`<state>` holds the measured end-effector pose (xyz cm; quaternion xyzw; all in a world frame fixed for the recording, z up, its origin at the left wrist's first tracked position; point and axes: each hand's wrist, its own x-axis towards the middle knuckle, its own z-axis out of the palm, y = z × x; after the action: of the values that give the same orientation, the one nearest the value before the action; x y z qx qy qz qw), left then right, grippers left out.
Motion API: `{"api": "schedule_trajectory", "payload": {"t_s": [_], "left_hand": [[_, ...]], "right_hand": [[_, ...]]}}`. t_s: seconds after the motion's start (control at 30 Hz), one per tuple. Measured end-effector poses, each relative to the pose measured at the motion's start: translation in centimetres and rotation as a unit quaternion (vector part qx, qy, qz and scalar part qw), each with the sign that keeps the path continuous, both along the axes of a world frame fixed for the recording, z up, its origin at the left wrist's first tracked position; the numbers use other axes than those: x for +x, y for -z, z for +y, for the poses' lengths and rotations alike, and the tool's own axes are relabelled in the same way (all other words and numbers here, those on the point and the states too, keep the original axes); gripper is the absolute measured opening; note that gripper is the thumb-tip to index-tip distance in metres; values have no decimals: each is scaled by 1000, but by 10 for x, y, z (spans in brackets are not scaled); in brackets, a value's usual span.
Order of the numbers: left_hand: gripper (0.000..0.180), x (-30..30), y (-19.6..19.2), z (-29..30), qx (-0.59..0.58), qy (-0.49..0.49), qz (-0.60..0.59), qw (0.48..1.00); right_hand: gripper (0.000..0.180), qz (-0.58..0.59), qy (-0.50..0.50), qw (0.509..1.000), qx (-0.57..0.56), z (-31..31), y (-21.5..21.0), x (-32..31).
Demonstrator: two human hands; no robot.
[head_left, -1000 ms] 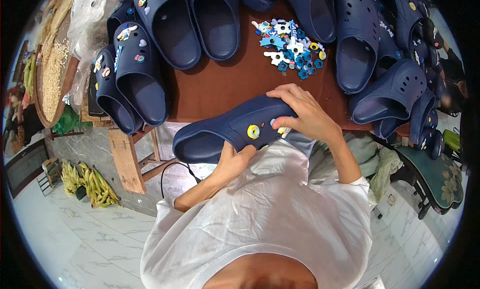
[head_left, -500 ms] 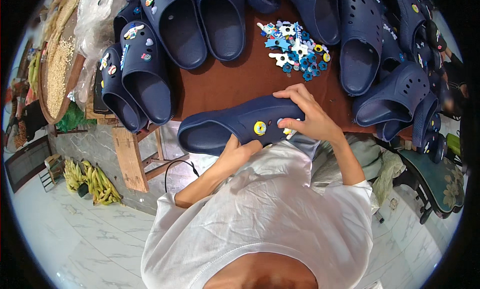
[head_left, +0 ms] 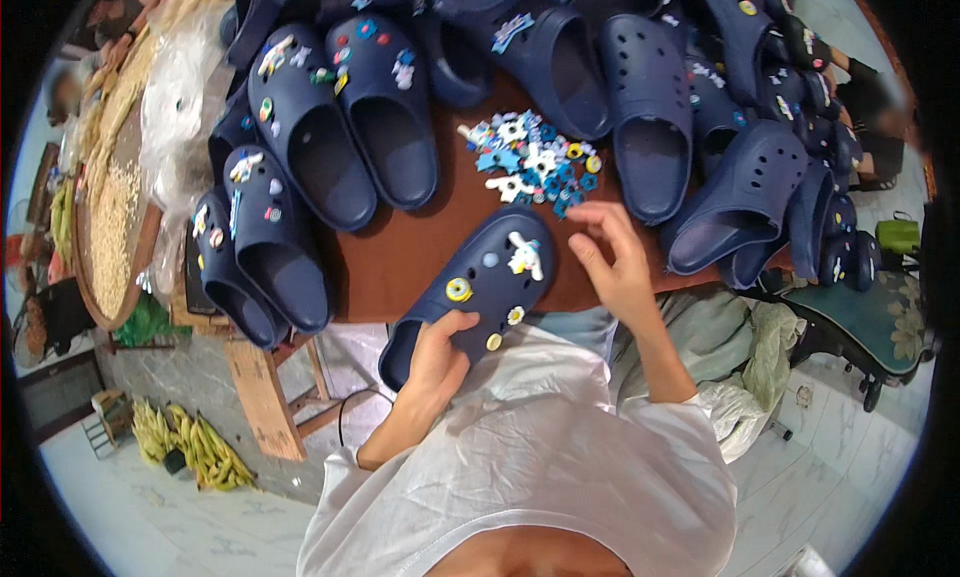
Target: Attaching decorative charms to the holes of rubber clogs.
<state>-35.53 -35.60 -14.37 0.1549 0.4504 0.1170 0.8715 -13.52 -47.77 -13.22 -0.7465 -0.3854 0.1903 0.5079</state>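
Note:
My left hand (head_left: pixel 438 362) is closed on the heel-side edge of a navy blue clog (head_left: pixel 475 277), its thumb on top. The clog is tilted with its toe up and to the right, over the table's near edge. Its upper bears a white character charm (head_left: pixel 524 256), a yellow ring-shaped charm (head_left: pixel 459 290), a daisy charm (head_left: pixel 515 316) and other small ones. My right hand (head_left: pixel 615 257) is off the clog, just right of its toe, fingers bent and apart with nothing seen in them. Beyond the fingertips lies a pile of loose blue, white and yellow shoe charms (head_left: pixel 535 162).
Navy clogs, such as a decorated pair (head_left: pixel 385 127) and a plain one (head_left: pixel 648 117), crowd the brown-covered table (head_left: pixel 385 267). At left are a plastic bag (head_left: pixel 180 107), a tray of pale grains (head_left: pixel 108 237) and bananas (head_left: pixel 205 452). A padded chair (head_left: pixel 870 322) stands right.
The clog has turned so its upper faces up and its toe points away. My right hand has let go of it and moved beside the toe. The view has shifted, showing more of the table.

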Motion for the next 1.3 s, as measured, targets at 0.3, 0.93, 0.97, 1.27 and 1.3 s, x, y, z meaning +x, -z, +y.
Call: {"api": "schedule_trajectory", "payload": {"t_s": [0.3, 0.93, 0.97, 1.27, 1.3], "left_hand": [[49, 51, -37, -4, -26, -33, -155, 987], [51, 108, -71, -77, 315, 66, -366, 873], [51, 104, -62, -77, 316, 63, -367, 873], [32, 96, 10, -82, 401, 224, -231, 858], [32, 93, 18, -83, 406, 220, -226, 858]], "right_hand": [[84, 81, 74, 989, 96, -42, 39, -91], [55, -18, 182, 976, 120, -70, -24, 22], [55, -39, 201, 972, 117, -68, -32, 38], [47, -225, 306, 921, 87, -33, -20, 222], [47, -251, 313, 912, 88, -24, -17, 233]]}}
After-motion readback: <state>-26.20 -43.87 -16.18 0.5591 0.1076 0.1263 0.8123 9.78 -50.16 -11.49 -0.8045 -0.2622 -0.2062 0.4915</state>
